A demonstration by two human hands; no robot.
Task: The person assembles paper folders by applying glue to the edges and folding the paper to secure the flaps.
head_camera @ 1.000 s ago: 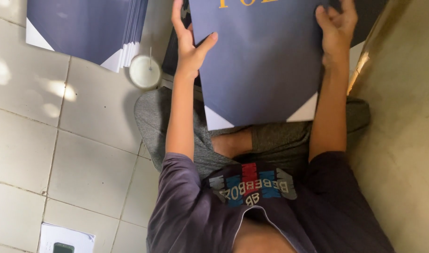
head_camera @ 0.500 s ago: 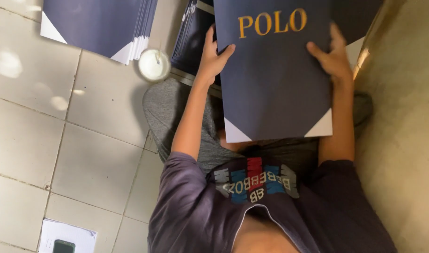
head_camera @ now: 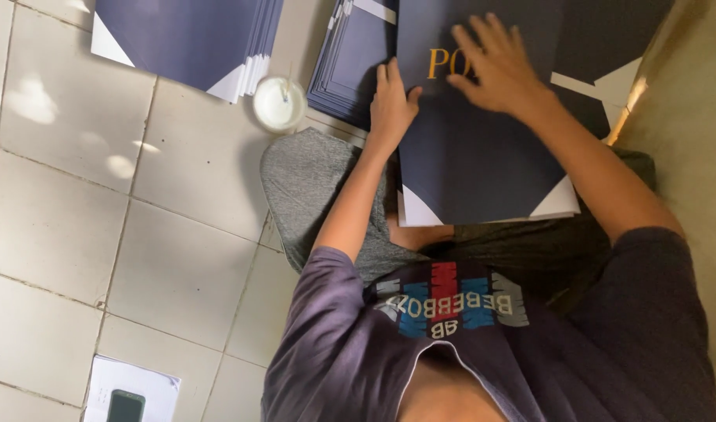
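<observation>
Floor: pale square tiles, grey grout lines, patches of sunlight at the left. A tan wall or slab runs along the right edge.

Person sits on the floor, seen from above: purple-grey shirt with a printed red, blue and white chest patch, grey trousers.

Navy sheet: large flat board, matte dark blue, lying across the lap and over the stacks beyond it. Gold lettering near its top, partly covered by a hand. White triangular corners show at its two near corners. At least one more sheet sits right under it; white edges peek out at the bottom.

Left stack: same navy sheets, top left on the tiles, fanned edges on its right side, white corner triangles visible.

Middle stack: more navy sheets, layered edges visible, just past the knee, partly under the top sheet.

Dark sheets at top right: same kind, with a white strip and a white corner showing.

Right hand: flat, fingers spread wide, palm pressing down on the sheet over the lettering. Not gripping.

Left hand: at the sheet's left edge, fingers extended on top. Whether the thumb wraps under the edge I can't tell.

White round cup: on the tiles between left and middle stacks, white contents, thin stick standing in it.

White paper: bottom left, with a small dark phone lying on it.
</observation>
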